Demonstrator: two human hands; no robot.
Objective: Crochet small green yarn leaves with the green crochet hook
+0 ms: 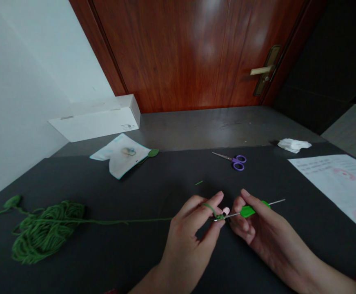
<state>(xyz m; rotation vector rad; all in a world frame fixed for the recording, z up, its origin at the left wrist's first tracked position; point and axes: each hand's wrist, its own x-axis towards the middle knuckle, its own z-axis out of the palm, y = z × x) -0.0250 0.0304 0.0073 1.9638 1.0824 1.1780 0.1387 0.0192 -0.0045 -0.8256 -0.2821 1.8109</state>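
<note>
My left hand [190,228] pinches a small piece of green crochet work [219,217], with green yarn looped over its index finger. A small pink piece, perhaps a stitch marker [226,210], sits at the work. In my right hand [257,228] is a crochet hook [248,211] with a bright green grip and metal ends; its left tip passes into the crochet work. From my left hand a strand runs left across the dark mat to a loose skein of green yarn [49,228].
Purple-handled scissors [238,162] lie beyond my hands, near a short yarn scrap [199,182]. Left of them are a white packet [125,157] and a green crocheted leaf [153,153]. A white box [104,122] stands behind. At right are crumpled tissue [293,145] and a printed sheet [334,175].
</note>
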